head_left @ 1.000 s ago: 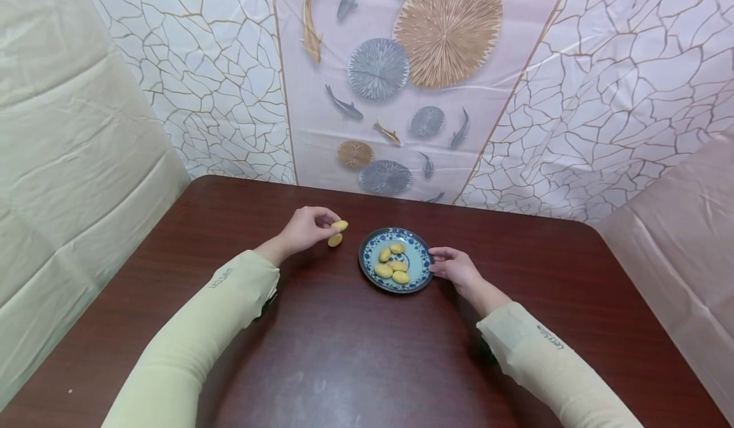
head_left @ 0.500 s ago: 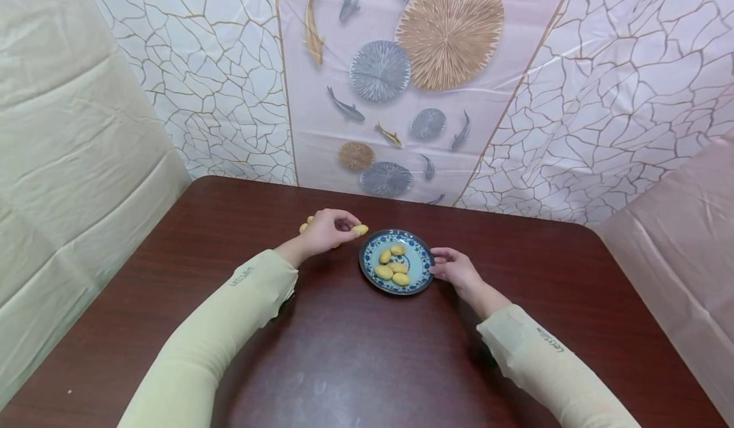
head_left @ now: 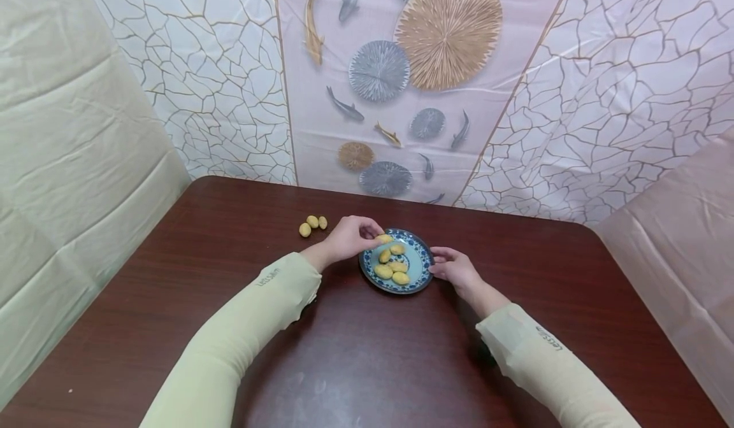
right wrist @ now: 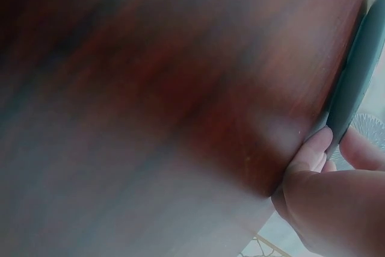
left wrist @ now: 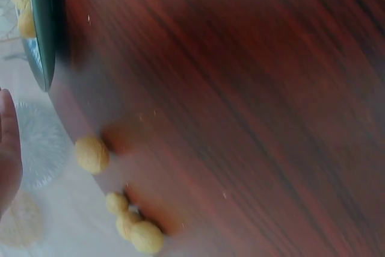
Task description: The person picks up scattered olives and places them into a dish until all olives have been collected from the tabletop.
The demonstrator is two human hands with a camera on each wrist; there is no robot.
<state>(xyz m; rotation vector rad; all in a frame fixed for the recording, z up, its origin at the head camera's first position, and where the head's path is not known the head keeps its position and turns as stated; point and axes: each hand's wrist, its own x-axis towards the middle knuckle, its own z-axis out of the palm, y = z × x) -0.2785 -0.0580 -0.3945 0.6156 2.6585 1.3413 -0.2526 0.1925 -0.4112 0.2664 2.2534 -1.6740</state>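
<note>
Over the left rim of a blue-and-white patterned plate (head_left: 424, 275), my left hand (head_left: 346, 239) pinches a small yellow oval piece (head_left: 385, 239), potato-like in look. Several similar yellow pieces (head_left: 400, 278) lie on the plate. At its right side, my right hand (head_left: 459, 271) grips the rim; in the right wrist view the thumb and fingers (right wrist: 319, 148) lie on opposite faces of the plate's edge (right wrist: 355, 76). The left wrist view shows only part of the left hand (left wrist: 8, 154), and the held piece cannot be made out there.
Three loose yellow pieces (head_left: 312, 221) lie behind and left of my left hand. Another single piece (left wrist: 92, 154) shows in the left wrist view, hidden in the head view. A dark reddish wooden table (head_left: 367, 364) meets a patterned cloth backdrop (head_left: 384, 128) at the back.
My left hand has carried the pinched yellow piece rightward from the loose ones to over the plate's left rim, uncovering three loose pieces. The right hand stays at the plate.
</note>
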